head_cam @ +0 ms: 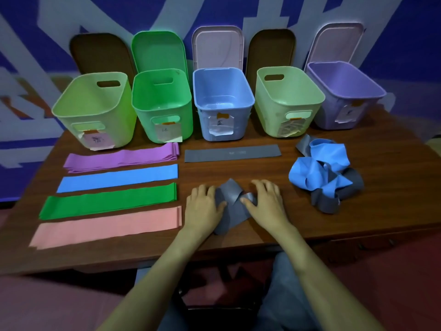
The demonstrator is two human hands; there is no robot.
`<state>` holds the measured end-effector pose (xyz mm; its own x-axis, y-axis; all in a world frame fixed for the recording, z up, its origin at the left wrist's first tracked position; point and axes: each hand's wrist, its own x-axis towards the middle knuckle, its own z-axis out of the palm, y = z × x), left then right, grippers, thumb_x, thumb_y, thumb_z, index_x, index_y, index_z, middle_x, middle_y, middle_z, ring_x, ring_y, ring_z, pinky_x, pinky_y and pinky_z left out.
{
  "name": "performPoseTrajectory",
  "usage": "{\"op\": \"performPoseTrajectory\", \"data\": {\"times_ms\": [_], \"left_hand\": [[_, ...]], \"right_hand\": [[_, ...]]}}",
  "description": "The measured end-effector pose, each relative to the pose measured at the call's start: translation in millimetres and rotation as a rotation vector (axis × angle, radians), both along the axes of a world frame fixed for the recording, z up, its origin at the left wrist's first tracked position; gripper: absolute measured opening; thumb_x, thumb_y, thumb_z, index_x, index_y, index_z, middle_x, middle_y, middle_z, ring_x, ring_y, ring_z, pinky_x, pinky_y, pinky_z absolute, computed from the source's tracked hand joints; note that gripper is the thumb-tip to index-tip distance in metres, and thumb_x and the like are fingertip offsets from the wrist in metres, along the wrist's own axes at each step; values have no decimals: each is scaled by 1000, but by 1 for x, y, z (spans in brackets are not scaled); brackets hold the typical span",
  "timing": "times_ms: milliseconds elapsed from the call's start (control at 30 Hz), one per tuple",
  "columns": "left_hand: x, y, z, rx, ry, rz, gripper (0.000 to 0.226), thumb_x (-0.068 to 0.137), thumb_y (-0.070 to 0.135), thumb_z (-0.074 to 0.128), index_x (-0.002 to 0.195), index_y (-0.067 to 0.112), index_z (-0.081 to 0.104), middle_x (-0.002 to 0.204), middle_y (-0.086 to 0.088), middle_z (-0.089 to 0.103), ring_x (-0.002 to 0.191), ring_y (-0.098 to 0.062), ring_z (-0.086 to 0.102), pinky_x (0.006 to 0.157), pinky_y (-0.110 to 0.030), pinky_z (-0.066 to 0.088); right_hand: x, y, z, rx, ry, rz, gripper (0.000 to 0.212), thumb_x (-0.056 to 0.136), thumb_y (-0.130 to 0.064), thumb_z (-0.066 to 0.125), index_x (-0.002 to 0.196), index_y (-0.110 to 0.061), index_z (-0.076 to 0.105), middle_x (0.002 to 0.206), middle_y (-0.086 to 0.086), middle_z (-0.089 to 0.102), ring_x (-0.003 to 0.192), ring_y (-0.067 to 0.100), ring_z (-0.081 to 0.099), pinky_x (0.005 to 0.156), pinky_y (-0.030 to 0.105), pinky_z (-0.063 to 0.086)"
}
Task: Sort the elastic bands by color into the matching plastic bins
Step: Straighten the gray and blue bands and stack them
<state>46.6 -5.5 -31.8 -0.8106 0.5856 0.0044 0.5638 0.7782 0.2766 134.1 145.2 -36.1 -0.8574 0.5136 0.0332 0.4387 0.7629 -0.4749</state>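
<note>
Grey elastic band [229, 211] lay crumpled well in front of the blue bin [243, 125], pinched at its sides by the curled fingers of the left hand [204, 207] and right hand [266, 203]. It looked light, limp and stretchy, so it was probably best gripped at opposite edges and pulled flat.

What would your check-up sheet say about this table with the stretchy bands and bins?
Surface: brown wooden table.
Job's things: five open bins in a back row; purple bands, blue band, green band, pink band and flat grey band laid out; crumpled grey band in front; tangled pile of blue and grey bands at right.
Clutter: nothing seen.
Hands: left hand and right hand touch the crumpled grey band; grip unclear.
Cables: nothing seen.
Surroundings: lids leaning behind bins; blue patterned wall.
</note>
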Motion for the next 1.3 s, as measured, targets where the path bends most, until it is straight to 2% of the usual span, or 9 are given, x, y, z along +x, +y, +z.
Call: {"op": "performPoseTrajectory", "data": {"times_ms": [267,433,533,667,833,933,1067,1200,1300], "left_hand": [[3,-2,15,151,-278,-24,35,85,27,60,120,28,60,113,-5,56,117,-28,47,92,-35,30],[21,-10,17,206,-74,-76,35,75,65,60,89,34,68,87,5,44,95,-15,39,77,-32,18],[24,-15,21,566,-83,-3,34,82,53,61,66,23,66,75,5,44,83,-15,45,76,-33,26],[13,-25,46,1057,-371,208,17,87,22,64,72,27,61,82,-4,48,72,-4,46,68,-15,37],[-10,-52,56,986,-594,104,13,92,21,58,88,24,69,63,14,56,58,-3,45,54,-16,37],[-20,-67,49,1033,-809,115,33,96,29,48,68,17,63,48,6,43,46,-11,33,42,-19,26],[-27,-72,43,910,-793,190,51,89,59,42,62,18,55,64,5,52,65,-15,43,61,-29,32],[-25,-72,37,765,-524,105,19,84,19,69,86,7,54,82,0,55,69,-11,49,57,-16,42],[-25,-74,40,933,-651,209,34,81,8,70,110,12,53,99,-3,58,82,-13,60,59,-14,52]], "right_hand": [[17,-21,6,-201,73,-123,9,87,-12,59,90,-17,52,100,2,44,108,23,40,88,32,39],[26,-28,18,-354,176,-63,20,88,-6,54,93,-23,44,87,-5,49,79,17,53,56,26,39],[32,-23,28,-514,264,-51,24,86,-17,64,101,-30,49,87,-6,55,77,15,58,58,22,42],[34,-6,48,-599,463,-151,20,87,-22,64,93,-38,53,92,-4,57,77,11,57,56,28,49],[37,18,62,-616,563,-286,9,95,-19,50,95,-22,58,85,-16,50,68,5,47,51,22,44],[42,32,57,-709,570,-335,15,95,-21,50,90,-28,61,94,-13,53,81,7,50,60,25,43],[51,41,54,-805,556,-250,26,97,-15,46,91,-31,66,107,0,57,89,12,54,60,23,45],[58,48,52,-865,516,-167,28,92,-4,52,101,-28,65,107,0,56,90,12,59,61,17,51],[62,54,49,-922,569,-212,36,88,-2,59,114,-27,60,107,4,60,88,16,62,69,21,52]]}}
